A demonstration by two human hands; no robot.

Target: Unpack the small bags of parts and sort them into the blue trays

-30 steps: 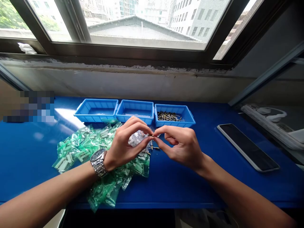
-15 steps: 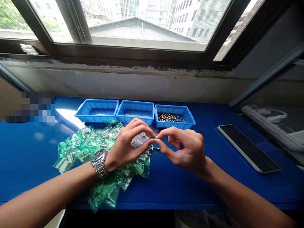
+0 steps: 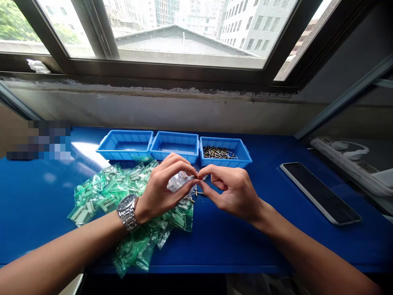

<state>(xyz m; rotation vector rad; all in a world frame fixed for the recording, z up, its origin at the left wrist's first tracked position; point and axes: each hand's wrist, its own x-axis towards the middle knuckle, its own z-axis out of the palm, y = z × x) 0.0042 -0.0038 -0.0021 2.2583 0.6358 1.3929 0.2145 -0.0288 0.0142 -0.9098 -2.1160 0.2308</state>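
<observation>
- The left hand (image 3: 162, 189) and the right hand (image 3: 233, 193) are raised above the table (image 3: 233, 250), facing each other with their fingertips meeting.
- The thumb and index fingers (image 3: 184, 163) of both hands are closed together, gripping a small metal pin (image 3: 196, 177) between them; its details are too small to make out.
- The pin is sitting between the two hands, just in front of the right-hand bin and above a clear plastic bag (image 3: 177, 183).
- A few loose pins (image 3: 199, 192) are lying on the table just below the right hand's fingertips.
- A heap of green plastic bags (image 3: 104, 192) filled with pale parts is lying under and beside the left hand.
- A metal wristwatch (image 3: 127, 212) is circling the left wrist.
- Three blue plastic bins are standing in a row behind the hands: the left bin (image 3: 124, 139), the middle bin (image 3: 174, 140), and the right bin (image 3: 225, 143), which is holding a pile of gold-and-dark pins (image 3: 217, 152).
- A smartphone (image 3: 319, 192) is lying face up on the table, well to the right of the right hand.
</observation>
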